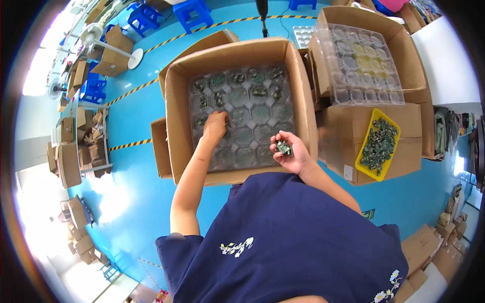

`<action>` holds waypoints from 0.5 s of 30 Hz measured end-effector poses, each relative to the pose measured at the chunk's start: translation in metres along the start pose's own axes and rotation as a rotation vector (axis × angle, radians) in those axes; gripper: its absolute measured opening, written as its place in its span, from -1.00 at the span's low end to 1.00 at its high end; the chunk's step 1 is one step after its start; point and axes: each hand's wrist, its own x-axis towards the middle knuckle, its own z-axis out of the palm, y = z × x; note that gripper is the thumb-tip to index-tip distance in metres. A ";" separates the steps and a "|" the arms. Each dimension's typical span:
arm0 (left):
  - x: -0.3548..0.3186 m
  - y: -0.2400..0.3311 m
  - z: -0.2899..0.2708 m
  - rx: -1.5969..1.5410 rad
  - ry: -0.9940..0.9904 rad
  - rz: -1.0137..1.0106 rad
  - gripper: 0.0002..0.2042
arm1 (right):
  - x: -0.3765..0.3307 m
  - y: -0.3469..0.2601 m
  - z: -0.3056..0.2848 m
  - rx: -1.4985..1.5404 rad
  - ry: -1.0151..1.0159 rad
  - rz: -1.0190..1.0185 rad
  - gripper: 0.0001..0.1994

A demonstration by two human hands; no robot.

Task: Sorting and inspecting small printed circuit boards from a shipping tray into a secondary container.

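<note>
A clear plastic tray (244,135) with rounded compartments lies inside an open cardboard box (174,101) in front of me. Small green circuit boards (259,92) sit in several compartments, mostly in the far rows and on the left side. My left hand (215,126) reaches down into the tray at its left-middle, fingers curled together over a compartment; their tips and anything between them are hidden. Near the box's right front corner, my right hand (295,154) is palm up, fingers curled around a few small circuit boards (284,147).
To the right, a yellow tray (359,162) heaped with circuit boards rests on a closed cardboard box (336,134). Behind it, empty clear trays (348,76) lean in another open carton (411,55). Blue stools (192,14) and a white stand fan (113,49) stand farther off.
</note>
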 end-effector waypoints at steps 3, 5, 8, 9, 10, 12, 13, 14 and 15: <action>0.011 -0.025 0.010 -0.016 -0.044 0.124 -0.75 | -0.001 0.000 -0.005 0.013 0.037 -0.035 -0.80; 0.014 -0.022 0.002 -0.008 -0.110 0.163 -0.73 | 0.001 0.000 -0.010 0.058 0.071 -0.057 -0.80; 0.007 -0.017 -0.004 0.018 -0.078 0.186 -0.71 | -0.001 0.004 -0.011 0.070 0.065 -0.094 -0.82; 0.003 -0.021 -0.004 -0.026 -0.039 0.165 -0.70 | -0.003 0.007 -0.012 0.072 0.056 -0.102 -0.82; -0.001 -0.024 -0.004 -0.070 0.000 0.141 -0.70 | -0.004 0.007 -0.010 0.028 0.061 -0.128 -0.81; -0.011 -0.007 -0.024 -0.217 0.009 0.089 -0.71 | -0.003 0.010 -0.014 0.009 0.076 -0.107 -0.81; -0.015 0.006 -0.038 -0.367 0.019 0.025 -0.73 | -0.003 0.011 -0.018 -0.078 0.090 -0.109 -0.81; -0.021 0.024 -0.052 -0.410 0.045 0.011 -0.71 | -0.003 0.012 -0.017 -0.097 0.098 -0.111 -0.80; -0.030 0.047 -0.061 -0.564 0.047 0.025 -0.71 | -0.002 0.014 -0.014 -0.117 0.106 -0.105 -0.79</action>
